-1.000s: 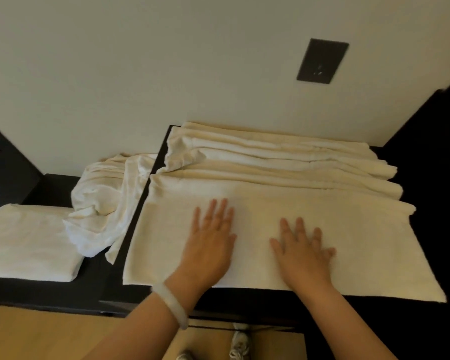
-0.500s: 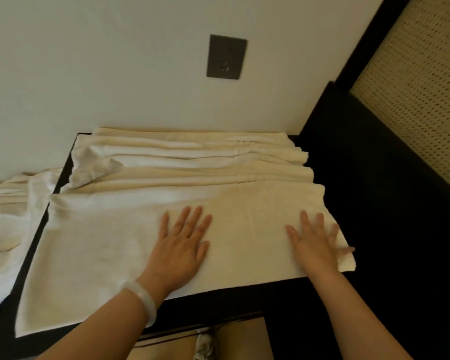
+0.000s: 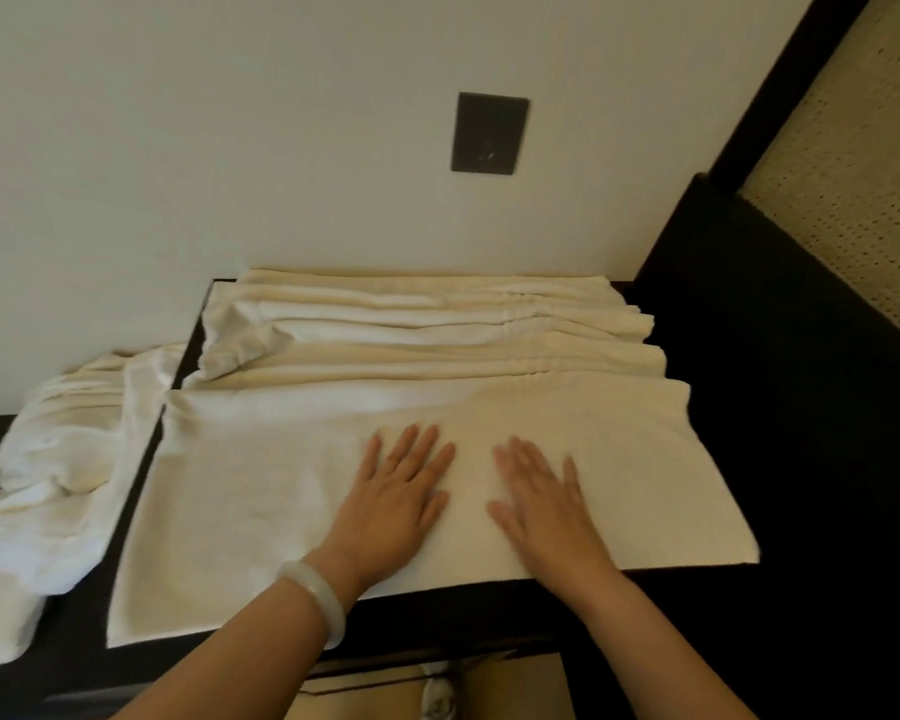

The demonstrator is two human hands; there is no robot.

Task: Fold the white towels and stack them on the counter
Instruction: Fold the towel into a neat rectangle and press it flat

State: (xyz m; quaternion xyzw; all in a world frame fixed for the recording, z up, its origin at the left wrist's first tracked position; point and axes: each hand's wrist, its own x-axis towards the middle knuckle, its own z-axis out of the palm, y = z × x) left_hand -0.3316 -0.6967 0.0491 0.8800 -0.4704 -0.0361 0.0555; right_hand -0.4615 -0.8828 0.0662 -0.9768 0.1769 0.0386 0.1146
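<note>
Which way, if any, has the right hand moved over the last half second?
Yes: the right hand slid left, from the towel's right edge towards its middle.

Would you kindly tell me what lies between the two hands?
In the head view, only a bare strip of the white towel lies between the left hand and the right hand, both flat on it.

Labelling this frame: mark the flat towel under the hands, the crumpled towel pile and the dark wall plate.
flat towel (image 3: 261,491), head view, bare stretch near its left end.
crumpled towel pile (image 3: 68,439), head view, its bunched middle.
dark wall plate (image 3: 489,133), head view, its centre.
</note>
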